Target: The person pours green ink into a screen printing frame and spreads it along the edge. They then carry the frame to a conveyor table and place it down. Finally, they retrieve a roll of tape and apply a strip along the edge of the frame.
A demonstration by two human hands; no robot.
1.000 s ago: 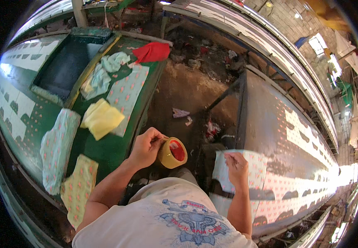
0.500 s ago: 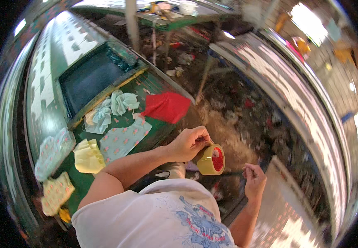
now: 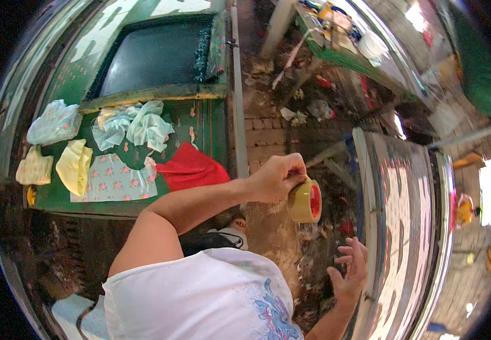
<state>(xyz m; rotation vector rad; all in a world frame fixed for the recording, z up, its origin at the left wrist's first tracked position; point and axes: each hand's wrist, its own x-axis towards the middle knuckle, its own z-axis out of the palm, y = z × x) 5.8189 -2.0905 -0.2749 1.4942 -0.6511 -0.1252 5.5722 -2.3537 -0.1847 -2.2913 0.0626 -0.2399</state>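
Observation:
My left hand (image 3: 276, 177) pinches the upper edge of a roll of yellowish packing tape (image 3: 300, 203) with a red core, held over the aisle in front of me. Lower and to the right, my right hand (image 3: 349, 268) has its fingers apart and holds nothing. It is nearest to the long slatted rack or table on the right. On the green table to the left, a red cloth (image 3: 195, 170) lies closest to my left forearm. Beside it is a flat floral cloth piece (image 3: 118, 178).
A framed printing screen (image 3: 154, 56) lies on the green table (image 3: 205, 124). Crumpled pale blue cloths (image 3: 148, 126), a yellow cloth (image 3: 74, 167) and a bagged floral bundle (image 3: 55, 123) sit near it. A cluttered bench (image 3: 347, 59) stands ahead. Debris covers the aisle floor. A long table (image 3: 395, 226) runs along the right.
My view has swung to the right, toward the aisle. The tape roll stays in my left hand. My right hand's fingers have spread from a closed pose.

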